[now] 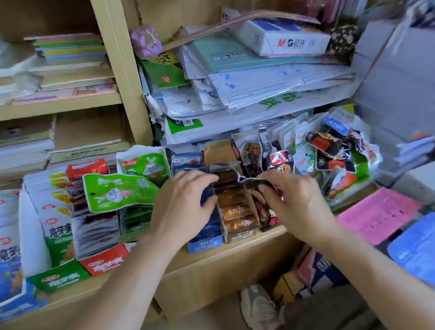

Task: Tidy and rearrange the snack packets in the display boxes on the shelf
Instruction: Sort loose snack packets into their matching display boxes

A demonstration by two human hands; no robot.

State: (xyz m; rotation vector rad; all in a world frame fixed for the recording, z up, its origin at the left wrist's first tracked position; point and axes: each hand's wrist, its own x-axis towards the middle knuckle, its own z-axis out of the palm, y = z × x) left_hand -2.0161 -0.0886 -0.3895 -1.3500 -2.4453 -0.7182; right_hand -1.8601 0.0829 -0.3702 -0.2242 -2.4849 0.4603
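Observation:
Several open display boxes of snack packets stand along the wooden shelf (215, 259). My left hand (181, 205) rests over the blue packets in the blue display box (206, 242), fingertips touching the row of orange packets (235, 212) in the neighbouring box. My right hand (295, 196) pinches a dark packet (254, 182) at the top of the dark row just right of the orange row. Green rabbit packets (120, 190) lie loose on boxes to the left. A heap of mixed packets (339, 154) fills the right end.
White-and-green packet boxes (51, 214) and a red box (104, 260) line the shelf's left part. Stacks of paper and envelopes (255, 85) sit right behind the snacks. Pink sheets (378, 215) and a blue pouch (426, 250) lie at lower right. Boxes stand on the floor below.

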